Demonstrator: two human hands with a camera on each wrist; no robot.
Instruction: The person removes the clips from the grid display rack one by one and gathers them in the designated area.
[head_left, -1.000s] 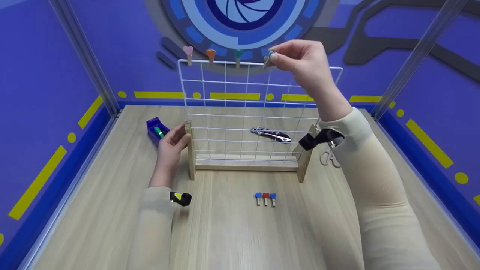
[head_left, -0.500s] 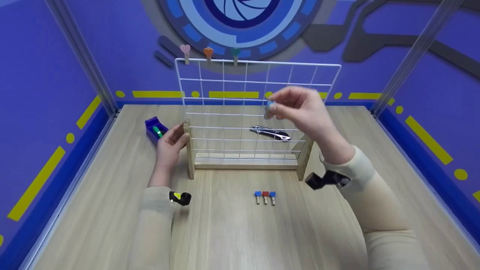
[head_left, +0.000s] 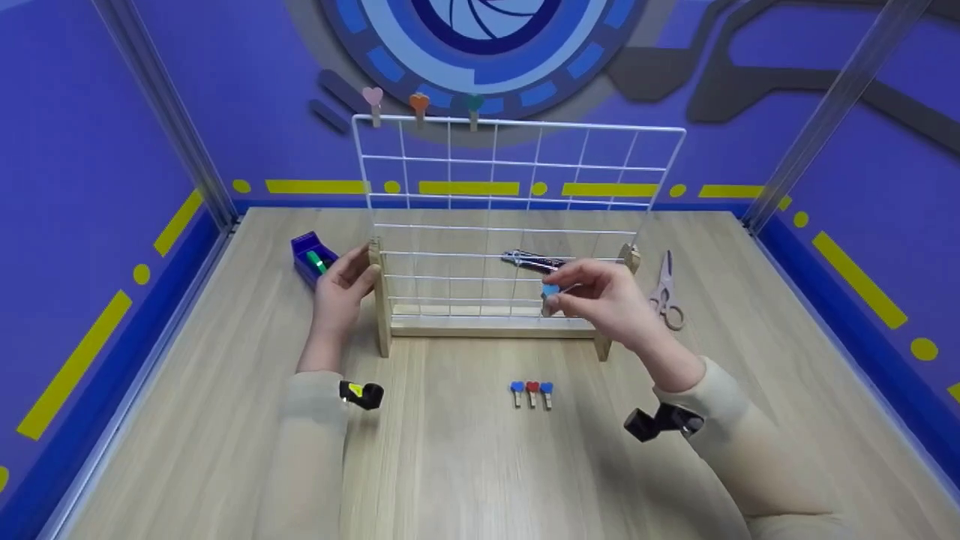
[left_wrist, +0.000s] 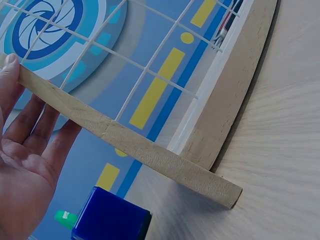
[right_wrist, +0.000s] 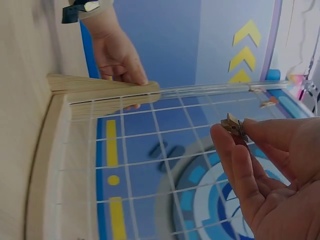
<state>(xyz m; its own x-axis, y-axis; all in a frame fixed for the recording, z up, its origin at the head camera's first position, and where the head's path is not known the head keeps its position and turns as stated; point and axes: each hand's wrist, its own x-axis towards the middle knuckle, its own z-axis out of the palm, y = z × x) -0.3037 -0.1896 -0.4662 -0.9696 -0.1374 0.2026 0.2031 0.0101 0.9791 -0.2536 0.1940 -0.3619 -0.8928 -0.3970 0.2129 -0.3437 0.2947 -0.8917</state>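
Blue heart clip (head_left: 550, 291) pinched between thumb and fingertips of the right hand (head_left: 600, 300), low in front of the white wire grid (head_left: 517, 161), just above its wooden base. Left hand (head_left: 341, 289) with fingers straight, resting against the grid's left wooden post (head_left: 381, 300). Nearby on the counter (head_left: 450, 465): three more clips (head_left: 531, 393), scissors (head_left: 665, 289), a blue box (head_left: 310, 257).

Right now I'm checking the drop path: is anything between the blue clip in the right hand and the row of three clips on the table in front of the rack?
Nothing visible. The right hand pinches the blue heart clip in front of the wire rack; bare tabletop lies between it and the three clips.
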